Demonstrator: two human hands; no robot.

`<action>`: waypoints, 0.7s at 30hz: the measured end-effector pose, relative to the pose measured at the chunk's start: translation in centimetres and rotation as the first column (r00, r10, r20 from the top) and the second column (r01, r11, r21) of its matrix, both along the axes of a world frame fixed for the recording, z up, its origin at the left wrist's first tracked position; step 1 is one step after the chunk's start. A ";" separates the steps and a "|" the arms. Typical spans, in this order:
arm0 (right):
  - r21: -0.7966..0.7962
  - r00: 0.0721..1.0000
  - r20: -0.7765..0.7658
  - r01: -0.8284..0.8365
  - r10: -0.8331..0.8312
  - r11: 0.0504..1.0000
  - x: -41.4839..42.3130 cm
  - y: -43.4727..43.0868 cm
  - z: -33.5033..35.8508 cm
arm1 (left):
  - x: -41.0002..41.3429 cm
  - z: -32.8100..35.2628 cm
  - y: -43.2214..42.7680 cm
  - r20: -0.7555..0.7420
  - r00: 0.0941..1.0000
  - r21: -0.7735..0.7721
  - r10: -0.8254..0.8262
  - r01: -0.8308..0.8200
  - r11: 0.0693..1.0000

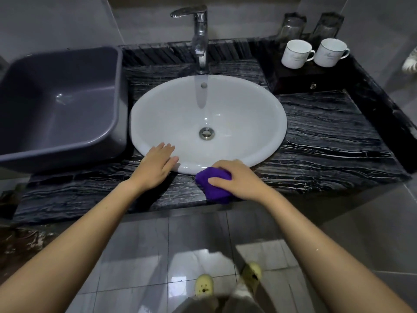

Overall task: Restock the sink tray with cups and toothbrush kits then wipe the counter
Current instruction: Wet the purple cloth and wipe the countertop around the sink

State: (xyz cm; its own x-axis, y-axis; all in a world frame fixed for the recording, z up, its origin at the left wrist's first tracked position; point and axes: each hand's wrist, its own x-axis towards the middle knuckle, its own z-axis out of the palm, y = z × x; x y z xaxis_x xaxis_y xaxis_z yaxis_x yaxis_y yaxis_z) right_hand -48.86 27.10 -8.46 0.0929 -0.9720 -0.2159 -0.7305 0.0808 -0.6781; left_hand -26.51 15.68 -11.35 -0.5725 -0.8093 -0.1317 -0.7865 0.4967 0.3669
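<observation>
Forearms out, wiping under way

Both forearms reach the counter (327, 143) front. My right hand (241, 179) curls over a purple cloth (214, 186), pressing it down just beside the basin (270, 105). My left hand (155, 168) rests flat, fingers straight, on the basin's rim. Two cups (295, 54) stand on the tray (293, 83); I see no toothbrush kits. Most of the wiping, I judge, remains.

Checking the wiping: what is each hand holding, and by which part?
The right hand grips the bunched purple cloth over its top. The left hand holds nothing, resting open on the white sink rim.
</observation>
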 end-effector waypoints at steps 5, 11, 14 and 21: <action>-0.471 0.870 -0.462 -0.077 -0.171 0.879 0.0 1.3 -2.7 | 1.3 -0.7 -0.5 0.051 0.998 -0.075 0.041 -0.037 0.997; -0.352 0.882 -0.467 -0.251 0.063 0.902 1.3 3.0 -6.1 | 2.1 -1.4 0.1 0.021 0.999 -0.118 0.034 -0.031 0.992; -0.335 0.887 -0.460 -0.206 0.031 0.920 2.2 3.2 -6.4 | 4.5 -1.8 2.8 -0.045 0.994 -0.122 0.095 -0.100 0.987; -0.341 0.897 -0.441 -0.191 0.023 0.920 5.5 2.5 -6.9 | 12.9 -3.9 7.0 0.111 0.931 -0.165 0.348 -0.328 0.930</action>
